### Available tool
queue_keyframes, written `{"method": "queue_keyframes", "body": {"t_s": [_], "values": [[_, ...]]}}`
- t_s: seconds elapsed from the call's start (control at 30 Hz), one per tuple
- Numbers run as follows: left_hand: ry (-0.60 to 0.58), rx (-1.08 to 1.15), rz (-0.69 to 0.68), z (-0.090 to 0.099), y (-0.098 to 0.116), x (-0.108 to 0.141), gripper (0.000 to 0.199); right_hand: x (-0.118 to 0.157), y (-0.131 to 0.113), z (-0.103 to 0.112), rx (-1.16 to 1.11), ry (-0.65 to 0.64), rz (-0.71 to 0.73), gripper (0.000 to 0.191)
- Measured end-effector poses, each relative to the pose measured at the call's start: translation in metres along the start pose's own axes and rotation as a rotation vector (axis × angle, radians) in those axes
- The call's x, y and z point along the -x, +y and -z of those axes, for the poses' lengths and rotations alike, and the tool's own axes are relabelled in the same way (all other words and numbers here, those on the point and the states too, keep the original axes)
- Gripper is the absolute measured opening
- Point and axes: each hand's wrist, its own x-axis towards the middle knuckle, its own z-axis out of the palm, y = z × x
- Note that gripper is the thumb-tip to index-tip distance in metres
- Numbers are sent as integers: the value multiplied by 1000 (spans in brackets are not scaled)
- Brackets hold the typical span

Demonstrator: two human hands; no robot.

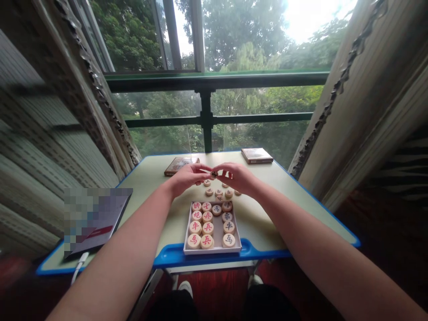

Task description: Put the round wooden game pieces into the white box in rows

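Over the far part of the table, my left hand [189,176] and my right hand [235,174] meet at their fingertips. Pinched between them is a round wooden Chinese chess piece [214,174] with a dark marking. Beneath and just in front of my hands, several loose pieces [219,192] lie on the tabletop, some partly hidden by my right hand. Nearer to me stands a shallow white box [218,250] holding rows of pieces. Red-marked ones [207,228] fill its left side; along its right side are mostly dark-marked ones [228,227], with bare box floor between.
The pale table [274,200] has a blue rim. A flat box [180,165] lies behind my left hand, another flat box [257,155] at the far right. At left, a laptop-like device [100,223] with a white cable [79,266] rests by the edge. Curtains flank the railed window.
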Motion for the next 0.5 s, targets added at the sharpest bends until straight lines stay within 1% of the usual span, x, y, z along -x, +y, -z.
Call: {"method": "queue_keyframes", "body": {"t_s": [0.2, 0.4, 0.5], "values": [[12, -2, -11, -2, 0, 1, 33, 0, 1, 6, -29, -28, -26, 20], [18, 53, 1, 0, -1, 0, 31, 1, -2, 1, -51, -40, -108, 12], [13, 81, 6, 0, -2, 0, 32, 1, -2, -3, -47, -9, -115, 12]]}}
